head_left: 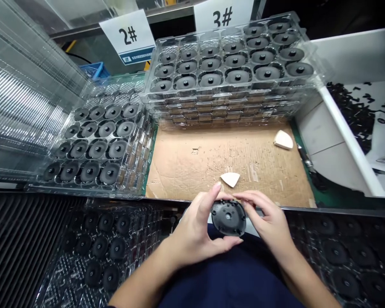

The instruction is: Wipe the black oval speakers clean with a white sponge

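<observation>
My left hand (195,231) grips a black rounded plastic cover (227,222), with the thumb and fingers around its edge. The cover's inner side faces up, showing a hub in the middle and small studs near the rim. At the cover's upper right edge, the thumb and index finger of my right hand (269,218) are pinched together. Whatever may be between those fingertips is too small to make out. Just beyond my hands, a cream wedge-shaped block (231,179) lies on a cardboard sheet (179,167).
Stacked clear trays (231,96) of black covers stand at the back, and another tray stack (134,158) at left. A second cream wedge (283,140) lies on the right. Beside it is a white bin (343,132) with small black parts (353,115). More filled trays sit below the bench edge.
</observation>
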Motion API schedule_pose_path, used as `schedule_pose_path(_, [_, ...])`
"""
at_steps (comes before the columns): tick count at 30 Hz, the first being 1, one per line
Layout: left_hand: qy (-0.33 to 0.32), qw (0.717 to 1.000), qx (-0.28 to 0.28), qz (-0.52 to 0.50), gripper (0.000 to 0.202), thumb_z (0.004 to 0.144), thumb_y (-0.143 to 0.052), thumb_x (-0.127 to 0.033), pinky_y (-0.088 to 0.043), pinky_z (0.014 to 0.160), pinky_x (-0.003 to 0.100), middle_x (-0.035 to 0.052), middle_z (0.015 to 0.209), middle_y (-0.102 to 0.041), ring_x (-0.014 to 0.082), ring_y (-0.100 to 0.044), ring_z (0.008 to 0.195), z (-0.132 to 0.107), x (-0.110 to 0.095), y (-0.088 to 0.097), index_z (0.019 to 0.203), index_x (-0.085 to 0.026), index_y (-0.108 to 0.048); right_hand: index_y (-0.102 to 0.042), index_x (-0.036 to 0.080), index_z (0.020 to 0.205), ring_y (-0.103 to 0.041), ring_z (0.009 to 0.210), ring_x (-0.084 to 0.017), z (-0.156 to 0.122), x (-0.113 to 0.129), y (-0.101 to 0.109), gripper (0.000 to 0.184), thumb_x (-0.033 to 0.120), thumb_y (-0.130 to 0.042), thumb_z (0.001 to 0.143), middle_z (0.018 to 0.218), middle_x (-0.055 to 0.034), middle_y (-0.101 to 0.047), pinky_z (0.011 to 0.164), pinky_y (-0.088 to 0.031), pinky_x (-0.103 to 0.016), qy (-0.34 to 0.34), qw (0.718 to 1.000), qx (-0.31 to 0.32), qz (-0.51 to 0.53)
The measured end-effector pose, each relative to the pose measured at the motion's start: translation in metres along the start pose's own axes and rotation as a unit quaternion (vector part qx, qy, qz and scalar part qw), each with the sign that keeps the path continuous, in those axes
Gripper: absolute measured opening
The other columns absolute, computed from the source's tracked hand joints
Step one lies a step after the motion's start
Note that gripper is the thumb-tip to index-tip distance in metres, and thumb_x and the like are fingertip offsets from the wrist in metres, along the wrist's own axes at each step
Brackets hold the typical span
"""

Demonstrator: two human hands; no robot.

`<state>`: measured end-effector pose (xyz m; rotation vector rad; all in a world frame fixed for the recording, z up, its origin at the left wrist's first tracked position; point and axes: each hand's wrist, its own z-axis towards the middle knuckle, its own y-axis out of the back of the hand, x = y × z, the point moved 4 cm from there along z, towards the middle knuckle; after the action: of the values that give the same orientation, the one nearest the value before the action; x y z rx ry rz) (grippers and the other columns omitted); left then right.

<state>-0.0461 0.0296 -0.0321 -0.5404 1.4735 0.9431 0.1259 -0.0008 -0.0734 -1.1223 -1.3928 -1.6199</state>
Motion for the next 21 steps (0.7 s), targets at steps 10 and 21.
schedule_pose_path(10, [-0.045, 0.999, -0.023, -0.017, 0.11, 0.061, -0.081, -0.033, -0.045, 0.093, 0.038, 0.0083, 0.118, -0.061, 0.0228, -0.059, 0.107, -0.003, 0.005, 0.007, 0.146, -0.036, -0.01, -0.072, 0.026, 0.092, -0.059, 0.071, -0.014, 0.0, 0.037, 0.005, 0.012, 0.031, -0.068, 0.082, 0.081, -0.0013, -0.067, 0.065, -0.049, -0.024, -0.072, 0.974, 0.143, 0.16])
schedule_pose_path(21, [0.091, 0.978, 0.072, -0.172, 0.109, 0.059, -0.079, -0.048, -0.038, 0.1, 0.04, 0.0053, 0.106, -0.066, 0.0222, -0.062, 0.102, -0.012, 0.019, 0.008, 0.144, -0.029, -0.013, -0.074, 0.023, 0.082, -0.06, 0.066, -0.008, 0.008, 0.05, -0.017, 0.01, 0.026, -0.077, 0.073, 0.073, 0.0015, -0.069, 0.062, -0.046, -0.018, -0.199, 0.862, 0.354, 0.304])
